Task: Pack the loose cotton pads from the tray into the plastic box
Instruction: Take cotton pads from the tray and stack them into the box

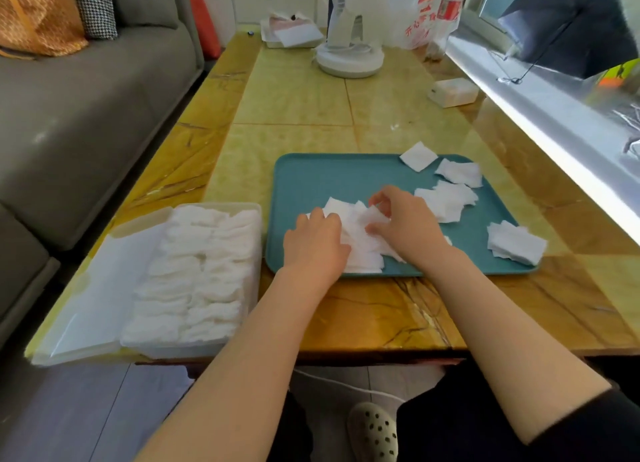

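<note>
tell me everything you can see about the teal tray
The tray is a teal rectangle, rounded corners, low rim, plastic-looking. It lies on the table right of the plastic box. On it cotton pads lie scattered, one overhanging the far rim. The left hand and right hand hold a pile near its front.

Worn on the head, facing forward and down across the tabletop (294,91) from its near edge. Sits close, with both forearms entering from 6 o'clock and the left hand (313,243) and right hand (405,226) meeting just above centre on the cotton pads (360,250) in the tray (346,174). Wide-angle, so takes in the plastic box (194,349) at 8 o'clock, sofa (86,115) at 10, windowsill (540,115) at 2.
</note>
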The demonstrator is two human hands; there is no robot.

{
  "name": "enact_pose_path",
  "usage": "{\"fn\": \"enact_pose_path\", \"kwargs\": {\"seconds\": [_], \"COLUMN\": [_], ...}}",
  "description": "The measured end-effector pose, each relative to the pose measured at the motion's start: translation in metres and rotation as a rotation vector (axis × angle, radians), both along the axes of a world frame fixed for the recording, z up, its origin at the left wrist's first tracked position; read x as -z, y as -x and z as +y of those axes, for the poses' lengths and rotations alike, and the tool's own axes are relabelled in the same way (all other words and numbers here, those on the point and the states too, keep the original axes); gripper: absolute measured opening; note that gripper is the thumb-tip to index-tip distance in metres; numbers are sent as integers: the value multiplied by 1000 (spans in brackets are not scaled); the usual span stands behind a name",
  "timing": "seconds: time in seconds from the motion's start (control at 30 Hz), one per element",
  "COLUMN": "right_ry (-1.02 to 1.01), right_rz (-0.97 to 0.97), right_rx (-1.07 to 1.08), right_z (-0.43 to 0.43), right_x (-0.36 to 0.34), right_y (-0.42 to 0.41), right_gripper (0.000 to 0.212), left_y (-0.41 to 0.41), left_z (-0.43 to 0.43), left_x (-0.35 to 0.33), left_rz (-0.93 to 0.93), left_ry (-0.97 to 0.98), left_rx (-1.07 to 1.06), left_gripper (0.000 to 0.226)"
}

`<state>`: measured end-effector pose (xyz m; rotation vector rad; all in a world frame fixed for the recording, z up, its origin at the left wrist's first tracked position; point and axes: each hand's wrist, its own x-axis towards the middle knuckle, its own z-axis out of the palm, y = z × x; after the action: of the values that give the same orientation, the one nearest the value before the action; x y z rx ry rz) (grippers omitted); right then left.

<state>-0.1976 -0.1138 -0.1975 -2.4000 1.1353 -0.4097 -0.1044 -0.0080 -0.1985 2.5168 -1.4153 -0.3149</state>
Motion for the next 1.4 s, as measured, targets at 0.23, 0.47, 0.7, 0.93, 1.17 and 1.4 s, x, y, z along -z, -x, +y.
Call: {"fn": "enact_pose_path", "kwargs": {"seconds": [0.23, 0.47, 0.7, 0.93, 1.17, 1.4], "right_ry": [-36, -155, -114, -71, -46, -7], "right_rz": [-277, -407, -285, 279, 188, 158], "right_rx": [-3, -273, -46, -105, -15, -34], "right_z": [-2, 12, 5, -2, -4, -4], "right_x": [-9, -19, -11, 0, 1, -1], "right_y": [-8, -7, 1, 16, 17, 16], "right_gripper": [8, 19, 26, 56, 19, 6], "left_y": [3, 5, -8, -7, 0, -1], "left_z": [1, 1, 11, 14, 16, 15], "left_x": [-4, -16, -15, -14, -15, -13], "left_rz": [182, 346, 260, 263, 246, 261], "left_ry": [147, 477, 664, 611, 564, 550], "left_rx": [-85, -144, -243, -312, -301, -321], "left_gripper": [44, 15, 34, 32, 41, 38]}}
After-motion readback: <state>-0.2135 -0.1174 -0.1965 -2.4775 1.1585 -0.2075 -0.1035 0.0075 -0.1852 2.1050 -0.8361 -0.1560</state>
